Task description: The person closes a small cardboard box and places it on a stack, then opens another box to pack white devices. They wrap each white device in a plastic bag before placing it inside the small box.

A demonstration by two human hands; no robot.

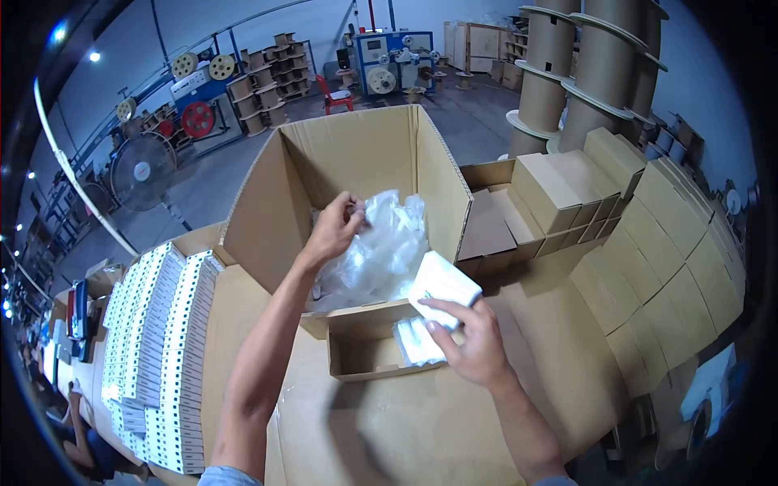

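Observation:
My left hand (334,229) is over a big open carton (356,154), its fingers curled together. Whether anything is pinched in them I cannot make out. Crumpled clear plastic bags (377,251) lie inside the carton, just below and beside that hand. My right hand (474,344) grips a small white box (444,283) between thumb and fingers, tilted above the carton's near right corner. Under it stands a small open cardboard box (361,352) on the table. White packs in clear wrap (418,342) stand in its right part, partly hidden by my right hand.
Stacks of white boxes (174,348) line the table's left side. Open brown cartons (559,190) and a wall of stacked cartons (681,259) stand at right. A fan (143,172), machines and cable spools (596,69) are beyond. Another person's arm (77,417) shows at lower left.

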